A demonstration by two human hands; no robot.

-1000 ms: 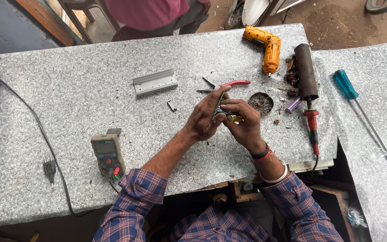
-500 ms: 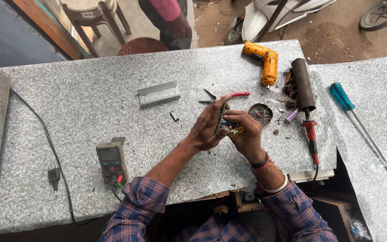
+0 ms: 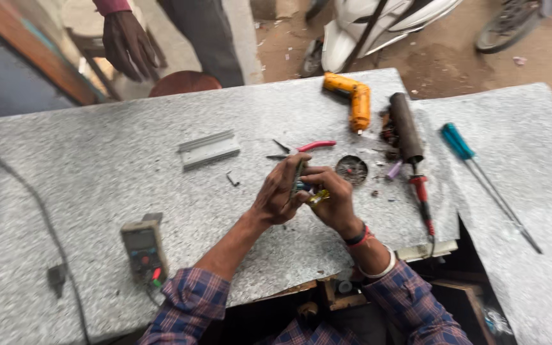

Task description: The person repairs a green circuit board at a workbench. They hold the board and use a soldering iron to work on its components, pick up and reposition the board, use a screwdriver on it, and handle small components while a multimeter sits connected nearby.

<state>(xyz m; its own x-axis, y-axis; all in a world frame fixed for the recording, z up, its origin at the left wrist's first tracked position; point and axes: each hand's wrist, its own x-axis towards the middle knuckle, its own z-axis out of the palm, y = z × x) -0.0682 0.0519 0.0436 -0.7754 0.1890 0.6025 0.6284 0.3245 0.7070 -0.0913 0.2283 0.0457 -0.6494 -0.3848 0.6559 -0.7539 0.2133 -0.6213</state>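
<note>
While working low over the bench (image 3: 97,179), gripping a small dark part (image 3: 299,179) in the left hand (image 3: 282,195), with fingers (image 3: 289,171) curled nearly closed round it and thumb pressed on its near side. Pinching a yellow bit (image 3: 319,197) in the right hand (image 3: 333,201), fingers folded tight, tip to tip with the left ones, so that part and yellow bit meet just between the two thumbs. Could slip, by the look of it: held only at the fingertips and in the air, so a twist or a loosened pinch may well drop the part onto the bench just beyond the knuckles, among the round dish (image 3: 351,170) and the red pliers (image 3: 314,146), or off the near edge below the wrists. Might also jab a left fingertip if the yellow bit skids. Cannot tell what the part is, nor whether the yellow bit is a tool tip or a wire: mostly covered by fingers and smeared by motion blur. Cannot make out the contents of the dish. Off to the left of the left forearm, a meter (image 3: 143,246) with leads cut off by the sleeve. Far beyond the fingers, another person's hand (image 3: 128,43), with the body cropped by the top edge.
</note>
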